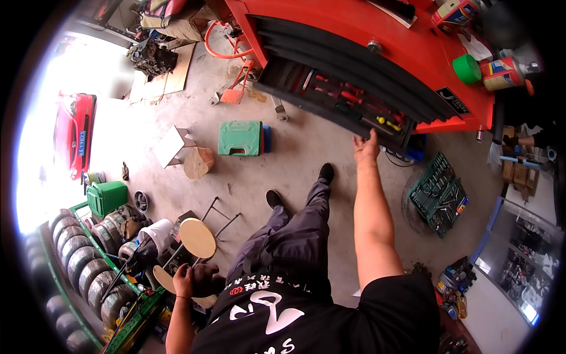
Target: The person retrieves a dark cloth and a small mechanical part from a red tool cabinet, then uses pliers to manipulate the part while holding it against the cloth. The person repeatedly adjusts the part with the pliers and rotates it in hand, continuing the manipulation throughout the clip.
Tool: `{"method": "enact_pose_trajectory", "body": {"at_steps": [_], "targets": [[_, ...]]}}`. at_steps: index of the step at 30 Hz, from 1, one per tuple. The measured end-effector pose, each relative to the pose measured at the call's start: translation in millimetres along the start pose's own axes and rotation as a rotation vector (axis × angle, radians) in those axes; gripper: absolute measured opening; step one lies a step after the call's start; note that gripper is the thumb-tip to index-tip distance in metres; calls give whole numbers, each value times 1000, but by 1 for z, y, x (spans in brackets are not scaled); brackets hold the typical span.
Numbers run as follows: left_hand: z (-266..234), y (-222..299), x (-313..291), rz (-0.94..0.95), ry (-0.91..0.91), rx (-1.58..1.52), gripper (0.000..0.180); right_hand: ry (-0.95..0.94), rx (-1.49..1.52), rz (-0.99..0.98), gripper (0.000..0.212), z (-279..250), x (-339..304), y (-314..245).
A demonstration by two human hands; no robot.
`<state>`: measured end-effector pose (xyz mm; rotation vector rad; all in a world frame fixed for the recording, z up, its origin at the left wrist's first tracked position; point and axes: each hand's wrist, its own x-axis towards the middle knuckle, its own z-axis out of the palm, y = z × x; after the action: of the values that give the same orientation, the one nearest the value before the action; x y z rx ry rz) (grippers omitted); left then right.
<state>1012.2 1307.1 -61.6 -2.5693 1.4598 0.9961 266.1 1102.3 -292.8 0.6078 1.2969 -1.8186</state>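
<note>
Right hand (366, 151) at the front edge of a pulled-out black drawer (315, 106) in a red tool cabinet (407, 50).

The drawer looks stiff and rigid, probably weighty with its red-handled tools (351, 96) and yellow-handled tools (383, 121) — best held by the front lip, near the middle, so it runs straight; the handles themselves seem light, hard and easy to pinch. The right hand's fingers meet the edge, but whether they close round it I cannot tell; the left hand (184, 281) hangs low beside a dark shape (206, 283), its grip unclear. Around lies a bare grey floor (250, 183) with a green case (240, 137), an open tool set (439, 165) and racked tyres (94, 276) — a red car (75, 135) stands by the bright opening.
</note>
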Motion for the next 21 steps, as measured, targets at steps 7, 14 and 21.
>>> {"method": "enact_pose_trajectory", "body": {"at_steps": [7,14,21], "targets": [[27,63,50,187,-69,-70,30,-90,-67,202,41,-111,-124,55],[37,130,86,384,-43,6,29,-91,-170,351,42,-146,-163,63],[32,155,64,211,-47,-30,28,-527,-1268,214,30,-42,-163,-57]]}}
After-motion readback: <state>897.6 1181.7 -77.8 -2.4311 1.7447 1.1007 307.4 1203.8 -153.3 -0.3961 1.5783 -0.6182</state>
